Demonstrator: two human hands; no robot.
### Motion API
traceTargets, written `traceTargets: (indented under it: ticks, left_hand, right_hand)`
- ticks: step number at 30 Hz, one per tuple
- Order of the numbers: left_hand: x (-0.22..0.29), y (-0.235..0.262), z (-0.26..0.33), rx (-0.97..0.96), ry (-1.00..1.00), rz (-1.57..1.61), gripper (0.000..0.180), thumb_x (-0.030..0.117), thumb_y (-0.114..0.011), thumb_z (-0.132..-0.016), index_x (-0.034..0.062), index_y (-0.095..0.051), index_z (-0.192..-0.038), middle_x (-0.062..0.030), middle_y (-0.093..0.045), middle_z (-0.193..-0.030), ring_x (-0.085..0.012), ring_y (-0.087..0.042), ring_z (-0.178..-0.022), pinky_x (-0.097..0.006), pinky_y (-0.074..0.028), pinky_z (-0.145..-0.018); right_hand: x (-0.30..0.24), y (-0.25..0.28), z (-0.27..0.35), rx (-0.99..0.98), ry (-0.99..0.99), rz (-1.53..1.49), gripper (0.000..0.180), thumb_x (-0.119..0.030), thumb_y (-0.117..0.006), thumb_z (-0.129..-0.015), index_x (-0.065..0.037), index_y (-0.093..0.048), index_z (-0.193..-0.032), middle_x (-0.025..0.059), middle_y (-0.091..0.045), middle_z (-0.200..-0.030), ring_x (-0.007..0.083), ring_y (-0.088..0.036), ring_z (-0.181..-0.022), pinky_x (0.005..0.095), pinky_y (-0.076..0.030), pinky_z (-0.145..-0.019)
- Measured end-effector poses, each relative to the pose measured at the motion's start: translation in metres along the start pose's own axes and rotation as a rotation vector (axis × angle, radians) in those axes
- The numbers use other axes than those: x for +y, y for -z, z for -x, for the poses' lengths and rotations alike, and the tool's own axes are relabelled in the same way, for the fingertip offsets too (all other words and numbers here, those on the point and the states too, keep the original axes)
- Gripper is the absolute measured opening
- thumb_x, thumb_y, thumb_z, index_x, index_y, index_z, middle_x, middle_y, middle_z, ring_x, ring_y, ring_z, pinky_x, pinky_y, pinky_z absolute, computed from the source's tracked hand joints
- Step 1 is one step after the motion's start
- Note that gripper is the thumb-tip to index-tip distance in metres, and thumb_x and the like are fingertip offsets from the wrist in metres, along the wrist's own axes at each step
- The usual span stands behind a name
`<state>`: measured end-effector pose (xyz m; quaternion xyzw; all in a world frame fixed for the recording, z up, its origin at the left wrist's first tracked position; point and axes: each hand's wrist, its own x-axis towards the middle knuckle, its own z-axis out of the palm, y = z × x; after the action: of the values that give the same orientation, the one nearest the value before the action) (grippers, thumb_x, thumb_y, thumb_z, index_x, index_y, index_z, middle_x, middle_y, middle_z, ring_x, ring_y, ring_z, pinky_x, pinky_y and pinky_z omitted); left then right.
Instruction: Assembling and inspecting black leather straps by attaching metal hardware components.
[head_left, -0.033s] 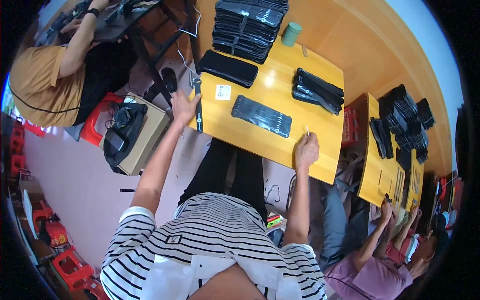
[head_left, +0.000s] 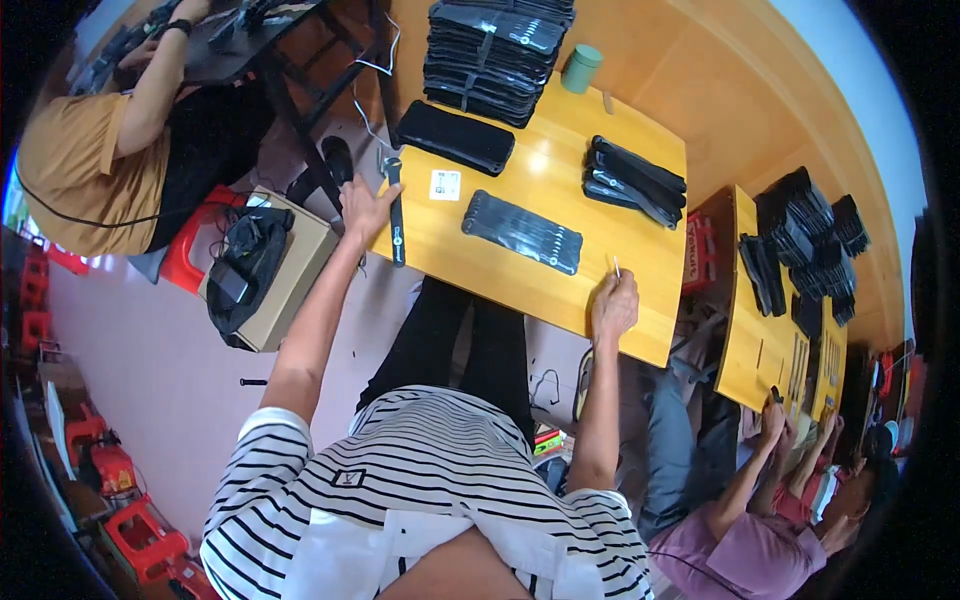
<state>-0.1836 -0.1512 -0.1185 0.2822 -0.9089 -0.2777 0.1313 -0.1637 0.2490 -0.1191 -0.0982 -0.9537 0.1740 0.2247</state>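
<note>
At the table's left edge is my left hand (head_left: 366, 210), fingers apart, its thumb against a narrow black strap (head_left: 398, 225) with a round white mark. My right hand (head_left: 614, 303) is closed by the front right edge, and a thin white stick (head_left: 617, 267) pokes up from its fingers. Between my hands lies a flat bundle of black strips (head_left: 522, 232) with a glossy surface. Beyond it are a white square label (head_left: 445, 185) and a black padded pack (head_left: 456, 137). More black strips (head_left: 635, 183) are piled loosely at the right.
A tall bound stack of black packs (head_left: 495, 65) and a green canister (head_left: 581, 68) stand at the back. To the left, a cardboard box (head_left: 300, 275) holds a black bag. One person (head_left: 110, 170) works at the left; others sit by a second table (head_left: 735, 350) at right.
</note>
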Motion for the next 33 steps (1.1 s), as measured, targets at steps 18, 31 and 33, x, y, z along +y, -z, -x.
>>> traceTargets:
  ticks: [18, 31, 33]
  left_hand:
    - [0.059, 0.071, 0.061, -0.465, -0.026, 0.982, 0.012, 0.006, -0.061, -0.08, 0.0018, -0.056, -0.09, 0.0, -0.058, -0.068, -0.0055, -0.053, -0.056, -0.018, -0.043, -0.052]
    - [0.035, 0.049, 0.119, -0.596, 0.177, 1.242, 0.021, 0.008, -0.061, -0.082, 0.0018, -0.055, -0.101, -0.0031, -0.061, -0.077, -0.009, -0.06, -0.056, -0.018, -0.051, -0.052]
    - [0.038, 0.04, 0.125, -0.636, 0.233, 1.304, 0.022, 0.006, -0.06, -0.083, 0.0025, -0.054, -0.104, -0.006, -0.063, -0.082, -0.0122, -0.062, -0.058, -0.02, -0.052, -0.052]
  right_hand:
    - [-0.12, 0.048, 0.038, -0.276, 0.365, -0.841, 0.02, -0.012, -0.063, -0.076, 0.001, -0.062, -0.091, 0.0144, -0.06, -0.083, 0.0268, -0.059, -0.075, 0.034, -0.046, -0.066]
    - [-0.071, 0.053, 0.058, -1.19, 0.31, -0.801, 0.013, -0.009, -0.064, -0.075, 0.001, -0.06, -0.083, 0.0073, -0.054, -0.061, 0.0131, -0.049, -0.058, 0.028, -0.039, -0.056]
    - [-0.061, 0.056, 0.062, -1.066, 0.116, -0.923, 0.008, -0.007, -0.062, -0.078, 0.0, -0.061, -0.082, -0.001, -0.054, -0.063, 0.0081, -0.046, -0.058, 0.0229, -0.036, -0.056]
